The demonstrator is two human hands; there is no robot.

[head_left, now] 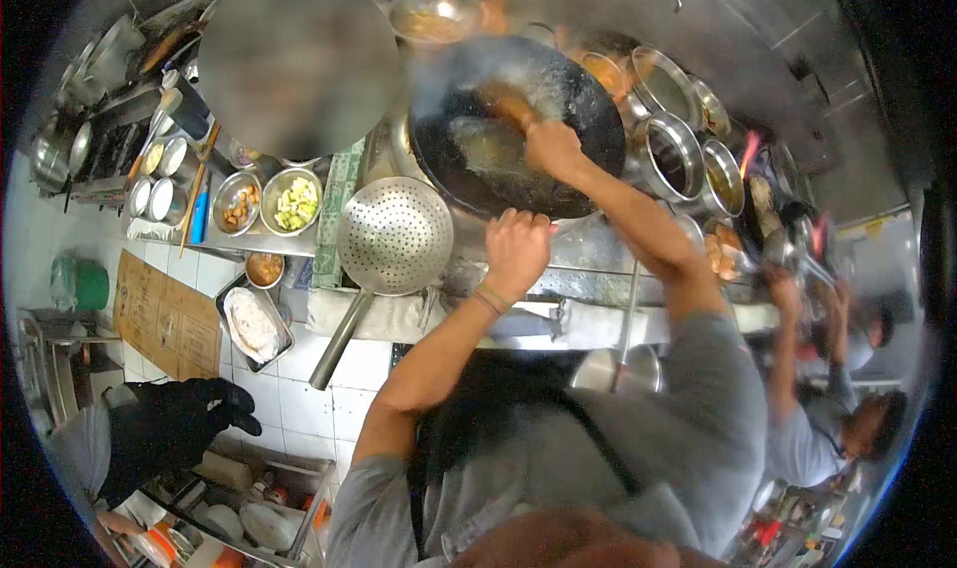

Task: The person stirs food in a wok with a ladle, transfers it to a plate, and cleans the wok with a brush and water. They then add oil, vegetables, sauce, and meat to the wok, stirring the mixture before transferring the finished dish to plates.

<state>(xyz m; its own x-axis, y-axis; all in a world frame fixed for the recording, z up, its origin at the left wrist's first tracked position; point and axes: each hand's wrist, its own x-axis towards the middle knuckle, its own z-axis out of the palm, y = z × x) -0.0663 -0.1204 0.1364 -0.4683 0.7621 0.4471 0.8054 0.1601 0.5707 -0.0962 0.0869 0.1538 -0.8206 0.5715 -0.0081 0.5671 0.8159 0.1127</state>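
Note:
In the head view, a large black wok (588, 184) sits on the range, with wet, steamy liquid inside. My right hand (554, 151) is closed around a brown wok brush (506, 104), whose end is blurred by motion over the wok's inside. My left hand (518, 251) is closed at the wok's near rim; what its fingers wrap there is partly hidden. Left of it, a perforated metal strainer (396, 235) with a long handle lies near the counter's edge. A folded light cloth (369, 314) is under the strainer's handle.
Bowls of cut green vegetable (296, 204) and brown pieces (236, 204) stand left. Metal pots (670, 154) line the right side of the range. A tray of white food (251, 324) is below left. Other people (817, 428) work at right and lower left.

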